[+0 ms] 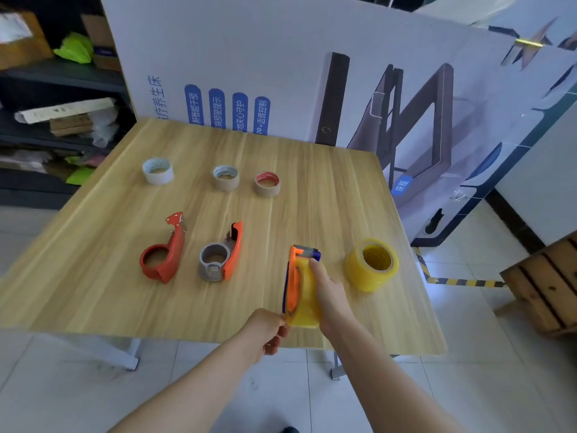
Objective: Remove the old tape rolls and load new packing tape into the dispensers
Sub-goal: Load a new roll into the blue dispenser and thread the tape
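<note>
An orange and blue dispenser point(293, 282) stands on edge near the table's front, with a yellow tape roll point(307, 304) seated on it. My right hand point(327, 295) wraps the roll from the right, index finger along its top. My left hand point(268, 331) pinches the dispenser's near edge. A second full yellow roll point(371, 265) stands to the right. An empty red dispenser point(165, 254) and a grey-and-orange dispenser point(221, 256) lie to the left. Three nearly spent cores stand further back: white point(158, 171), tan point(226, 178) and red-rimmed point(267, 184).
The wooden table point(93, 276) ends just behind my hands and at the right past the yellow roll. A large printed board point(281, 73) stands along the back. Dark shelving point(62, 89) is at the left, a wooden crate point(549, 282) on the floor at the right.
</note>
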The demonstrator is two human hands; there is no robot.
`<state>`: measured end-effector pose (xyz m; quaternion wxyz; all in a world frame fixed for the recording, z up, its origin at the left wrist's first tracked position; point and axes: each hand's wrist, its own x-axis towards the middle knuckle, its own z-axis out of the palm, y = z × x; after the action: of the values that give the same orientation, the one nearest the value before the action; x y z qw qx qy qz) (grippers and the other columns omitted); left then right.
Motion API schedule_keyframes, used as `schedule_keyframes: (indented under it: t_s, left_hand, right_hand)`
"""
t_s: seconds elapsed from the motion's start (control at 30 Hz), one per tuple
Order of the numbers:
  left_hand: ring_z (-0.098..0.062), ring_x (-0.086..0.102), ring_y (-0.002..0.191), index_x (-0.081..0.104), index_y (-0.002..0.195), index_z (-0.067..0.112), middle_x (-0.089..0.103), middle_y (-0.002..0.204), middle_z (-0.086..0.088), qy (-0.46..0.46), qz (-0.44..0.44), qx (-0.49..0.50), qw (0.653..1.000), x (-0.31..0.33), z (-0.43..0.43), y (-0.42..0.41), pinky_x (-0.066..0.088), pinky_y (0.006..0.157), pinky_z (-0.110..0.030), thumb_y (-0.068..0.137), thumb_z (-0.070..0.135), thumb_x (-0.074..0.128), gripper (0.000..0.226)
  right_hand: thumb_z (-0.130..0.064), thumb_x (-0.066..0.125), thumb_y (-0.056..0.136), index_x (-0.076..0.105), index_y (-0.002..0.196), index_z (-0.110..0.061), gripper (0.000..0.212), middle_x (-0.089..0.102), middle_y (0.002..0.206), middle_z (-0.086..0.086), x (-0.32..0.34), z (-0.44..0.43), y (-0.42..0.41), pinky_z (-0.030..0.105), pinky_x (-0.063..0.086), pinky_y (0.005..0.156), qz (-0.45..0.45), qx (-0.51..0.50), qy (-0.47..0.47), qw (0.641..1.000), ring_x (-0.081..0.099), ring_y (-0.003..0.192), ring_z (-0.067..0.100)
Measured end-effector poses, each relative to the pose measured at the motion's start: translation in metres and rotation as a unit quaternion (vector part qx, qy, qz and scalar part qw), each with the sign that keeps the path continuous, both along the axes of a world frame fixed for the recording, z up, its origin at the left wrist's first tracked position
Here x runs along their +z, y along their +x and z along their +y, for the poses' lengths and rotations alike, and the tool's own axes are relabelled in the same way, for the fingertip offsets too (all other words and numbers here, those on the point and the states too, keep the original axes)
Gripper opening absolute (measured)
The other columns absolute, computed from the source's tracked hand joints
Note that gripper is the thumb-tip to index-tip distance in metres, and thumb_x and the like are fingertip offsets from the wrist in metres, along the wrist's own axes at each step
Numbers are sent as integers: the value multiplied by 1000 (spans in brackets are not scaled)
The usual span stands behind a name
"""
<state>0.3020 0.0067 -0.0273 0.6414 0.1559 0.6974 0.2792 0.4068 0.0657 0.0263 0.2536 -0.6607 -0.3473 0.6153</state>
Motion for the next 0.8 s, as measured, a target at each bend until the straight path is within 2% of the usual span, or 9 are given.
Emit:
schedule_keyframes:
  t_s: [0.07, 0.17, 0.37, 0.5, 0.6, 0.73, 0.8]
  left_hand:
    - [-16, 30, 48, 59, 79, 10, 49, 61, -4, -17, -4, 3, 1000, -9, -3, 4, 26, 47, -22, 88, 5, 45, 17]
    - [-16, 31, 48, 58, 79, 10, 51, 61, -3, -42, -17, 16, 999, -25, -4, 12, 27, 46, -20, 89, 5, 43, 18]
    - [-16, 38, 52, 60, 81, 9, 55, 67, -5, -84, -36, 36, 995, -49, 0, 25, 34, 46, -20, 91, 5, 39, 24]
    - [-16, 46, 55, 59, 91, 8, 57, 70, -5, -103, -56, 46, 992, -54, 4, 26, 40, 47, -23, 94, 6, 34, 25]
    - [-18, 48, 56, 58, 91, 8, 56, 69, -5, -110, -71, 48, 990, -56, 5, 25, 42, 49, -24, 94, 5, 33, 26]
    - [-18, 49, 58, 56, 91, 8, 56, 74, -6, -138, -36, -8, 990, -59, 8, 21, 42, 50, -24, 92, 10, 41, 16]
    - [-17, 48, 58, 57, 92, 8, 58, 74, -4, -142, 16, -55, 988, -56, 12, 18, 40, 50, -23, 92, 13, 43, 14]
  right_hand:
    - [-59, 61, 80, 57, 90, -13, 47, 64, 98, 11, -11, -1, 2, 42, 53, 86, -17, 6, -13, 1000, 65, 97, 28]
    - [-59, 60, 82, 50, 84, -17, 43, 61, 98, 8, -25, 1, 7, 41, 52, 86, -41, 11, -34, 999, 63, 95, 26]
    - [-59, 56, 86, 49, 106, -11, 52, 57, 93, 5, -48, 9, 13, 35, 49, 73, -48, 22, -75, 996, 58, 83, 20]
    - [-57, 55, 89, 45, 99, -13, 47, 54, 87, 2, -60, 17, 13, 39, 50, 85, -54, 28, -81, 995, 56, 81, 20]
    - [-56, 55, 90, 44, 92, -14, 43, 53, 85, 2, -66, 21, 10, 40, 50, 85, -53, 30, -85, 995, 55, 78, 19]
    - [-55, 57, 87, 50, 97, -11, 46, 54, 92, 4, -74, 22, 6, 44, 49, 95, -62, 42, -85, 994, 59, 95, 26]
    - [-53, 57, 88, 47, 86, -13, 42, 51, 93, 5, -75, 24, 4, 45, 47, 99, -61, 37, -85, 994, 59, 102, 27]
